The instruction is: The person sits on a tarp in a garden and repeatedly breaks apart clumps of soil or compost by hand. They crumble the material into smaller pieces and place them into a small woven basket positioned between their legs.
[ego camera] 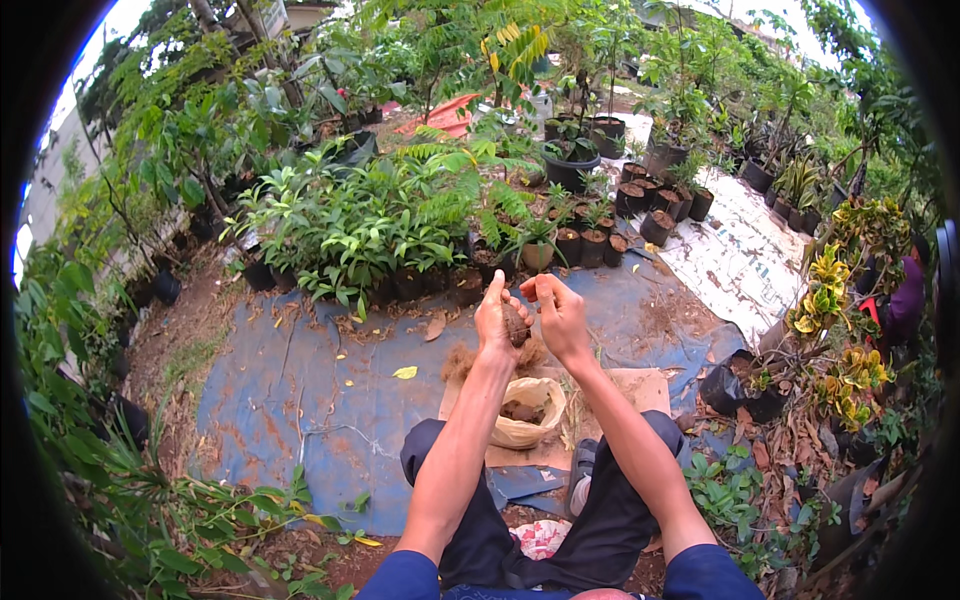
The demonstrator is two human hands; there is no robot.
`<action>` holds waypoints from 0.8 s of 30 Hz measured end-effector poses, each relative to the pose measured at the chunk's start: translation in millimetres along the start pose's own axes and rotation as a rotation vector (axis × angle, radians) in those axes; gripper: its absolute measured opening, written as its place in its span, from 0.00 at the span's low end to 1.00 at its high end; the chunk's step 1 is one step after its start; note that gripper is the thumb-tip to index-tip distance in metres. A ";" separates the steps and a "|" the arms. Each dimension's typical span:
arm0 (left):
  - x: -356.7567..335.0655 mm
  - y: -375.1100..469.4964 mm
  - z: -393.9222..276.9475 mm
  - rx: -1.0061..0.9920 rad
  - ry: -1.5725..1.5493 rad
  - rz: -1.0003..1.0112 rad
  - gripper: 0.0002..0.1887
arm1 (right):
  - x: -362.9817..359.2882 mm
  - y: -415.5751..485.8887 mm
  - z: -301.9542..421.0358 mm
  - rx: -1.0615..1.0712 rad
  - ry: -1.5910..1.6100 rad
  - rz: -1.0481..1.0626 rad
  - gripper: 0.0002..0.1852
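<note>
My left hand (495, 319), its thumb up, is closed around a brown, fibrous ball (516, 325) that looks like soil or coir. Just to the right, my right hand (556, 311) is raised with its fingers bent towards the ball; whether something thin is between the fingertips cannot be told. Below both hands a pale plastic bag (527, 442) stands open with dark, clumpy material inside. It rests on a flat piece of cardboard (649, 384). Loose brown fibre (459, 363) lies behind the bag, partly hidden by my left forearm.
A blue tarp (262, 405) with dry leaves covers the ground. Leafy seedlings (352, 232) and small black pots (592, 246) line its far edge. A white sheet (739, 259) lies at the right. Beyond yellow-leaved plants (823, 296), a person in purple (906, 300) is partly visible.
</note>
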State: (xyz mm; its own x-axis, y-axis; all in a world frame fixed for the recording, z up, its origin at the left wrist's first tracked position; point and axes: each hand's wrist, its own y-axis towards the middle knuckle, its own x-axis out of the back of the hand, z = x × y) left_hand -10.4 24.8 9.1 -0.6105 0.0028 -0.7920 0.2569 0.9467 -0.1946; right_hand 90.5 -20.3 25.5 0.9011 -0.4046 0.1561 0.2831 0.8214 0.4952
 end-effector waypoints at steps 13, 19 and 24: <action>3.8 4.4 1.8 0.059 -0.098 0.165 0.22 | 1.5 4.6 -3.6 0.176 -0.085 -0.169 0.17; -3.4 1.9 -0.6 0.075 -0.117 0.149 0.13 | 10.5 11.7 -8.4 0.177 -0.034 -0.285 0.17; -17.8 -7.9 3.3 0.066 -0.288 0.114 0.13 | 11.9 10.1 -4.7 0.041 0.085 -0.238 0.20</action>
State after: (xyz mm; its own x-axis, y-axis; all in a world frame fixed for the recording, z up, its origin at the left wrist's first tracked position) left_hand 1.0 16.2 22.8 -0.3402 0.0079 -0.9403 0.3650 0.9227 -0.1243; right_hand 105.6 -14.9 28.4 0.8358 -0.5475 -0.0407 0.4782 0.6897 0.5437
